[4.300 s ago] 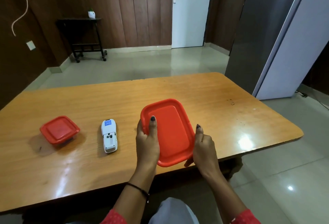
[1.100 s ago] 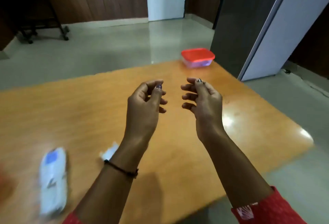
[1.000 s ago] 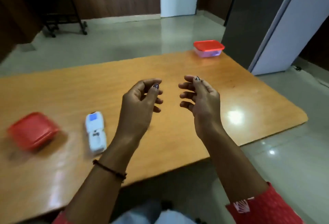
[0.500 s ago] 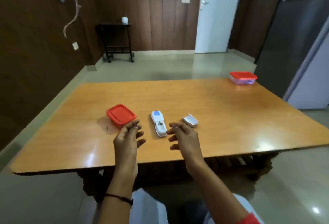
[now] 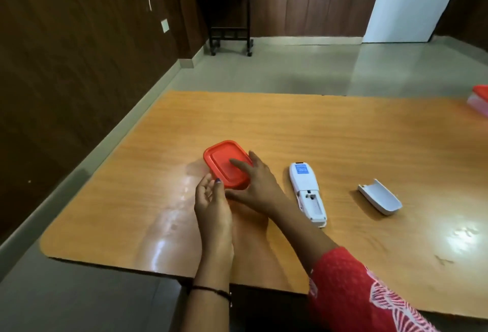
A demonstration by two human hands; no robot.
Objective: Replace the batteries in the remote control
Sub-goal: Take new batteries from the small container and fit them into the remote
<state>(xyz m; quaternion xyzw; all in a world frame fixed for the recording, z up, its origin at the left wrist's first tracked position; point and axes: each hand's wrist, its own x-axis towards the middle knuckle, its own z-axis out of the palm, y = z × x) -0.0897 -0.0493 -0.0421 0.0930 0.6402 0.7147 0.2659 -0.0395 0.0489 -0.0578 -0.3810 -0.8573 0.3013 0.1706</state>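
The white remote control [image 5: 307,191] lies face down on the wooden table [image 5: 330,131], and its battery compartment is uncovered with no batteries visible inside. Its white battery cover [image 5: 380,195] lies apart to the right. A small container with a red lid [image 5: 223,161] stands left of the remote. My right hand [image 5: 254,186] reaches across and clasps this container, fingers over the lid and thumb at its near side. My left hand [image 5: 211,205] is at the container's near left corner with fingers spread and the thumb by the rim.
A second red-lidded container [image 5: 479,98] stands at the table's far right, cut by the frame edge. The table's near edge runs just under my forearms. A dark side stand [image 5: 228,17] with a white pot stands against the far wall.
Both hands moved left from above the remote to the small red-lidded container, and my right hand has taken hold of it. My view has swung left and down.
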